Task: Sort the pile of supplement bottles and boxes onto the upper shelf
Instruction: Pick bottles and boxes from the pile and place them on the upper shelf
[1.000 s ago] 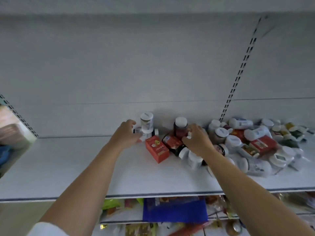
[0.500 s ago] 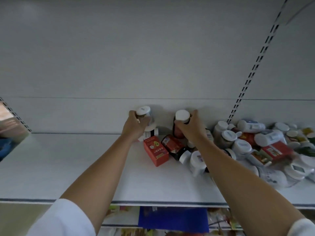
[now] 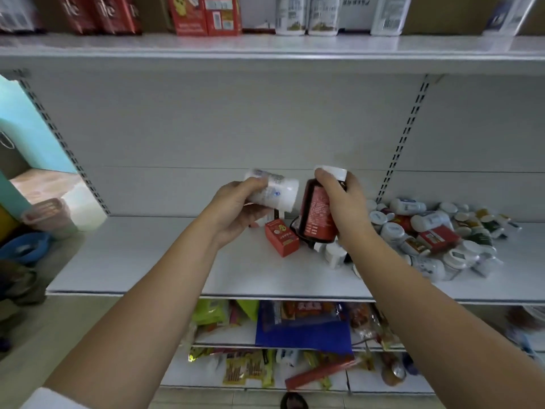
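Note:
My left hand holds a white bottle tilted on its side, lifted off the middle shelf. My right hand grips a dark red bottle with a white cap, also raised. Below them a small red box lies on the shelf. The pile of supplement bottles and boxes spreads to the right. The upper shelf runs across the top, with red boxes and white bottles standing on it.
A slotted upright runs down the back panel above the pile. The lower shelves hold snack packets and a blue pack. A pink basket and a blue object stand on the floor at the left.
Both hands have closed on bottles and lifted them off the shelf toward me. The view has tilted up, so the upper shelf now shows.

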`<control>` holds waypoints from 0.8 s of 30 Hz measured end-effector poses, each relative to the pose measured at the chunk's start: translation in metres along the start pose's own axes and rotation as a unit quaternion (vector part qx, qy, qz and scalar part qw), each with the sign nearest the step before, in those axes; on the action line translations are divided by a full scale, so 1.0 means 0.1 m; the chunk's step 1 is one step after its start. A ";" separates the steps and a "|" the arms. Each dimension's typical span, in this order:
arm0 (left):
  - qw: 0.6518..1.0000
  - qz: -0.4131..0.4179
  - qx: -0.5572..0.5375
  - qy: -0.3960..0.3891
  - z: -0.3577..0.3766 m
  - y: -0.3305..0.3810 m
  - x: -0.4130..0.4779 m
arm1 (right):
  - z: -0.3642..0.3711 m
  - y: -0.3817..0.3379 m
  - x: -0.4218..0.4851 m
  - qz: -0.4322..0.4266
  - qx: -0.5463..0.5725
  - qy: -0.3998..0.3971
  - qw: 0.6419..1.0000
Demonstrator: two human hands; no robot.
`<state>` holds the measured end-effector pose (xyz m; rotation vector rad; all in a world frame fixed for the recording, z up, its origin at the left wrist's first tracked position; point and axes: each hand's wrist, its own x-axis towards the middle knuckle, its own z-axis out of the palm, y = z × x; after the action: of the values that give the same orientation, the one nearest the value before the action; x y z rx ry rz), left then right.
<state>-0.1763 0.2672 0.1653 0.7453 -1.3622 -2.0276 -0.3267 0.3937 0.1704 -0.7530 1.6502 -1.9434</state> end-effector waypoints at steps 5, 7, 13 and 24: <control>0.992 -0.002 -0.118 -0.051 0.11 0.36 -0.77 | 0.01 -0.54 -0.57 0.017 0.037 -0.016 0.999; 0.996 -0.001 -0.059 -0.063 0.19 0.51 -1.01 | 0.01 -0.72 -0.75 0.012 0.047 -0.022 0.999; 0.993 0.048 0.001 -0.111 0.37 0.93 -1.45 | 0.02 -1.31 -1.07 -0.024 0.039 -0.062 0.997; 0.963 0.229 0.111 -0.092 0.89 1.92 -1.29 | -0.07 -2.38 -0.63 -0.144 0.059 -0.162 0.974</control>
<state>-0.1235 0.3559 0.3908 0.2920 -1.7052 -1.6230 -0.2872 0.4784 0.3987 -1.2441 1.2753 -1.9589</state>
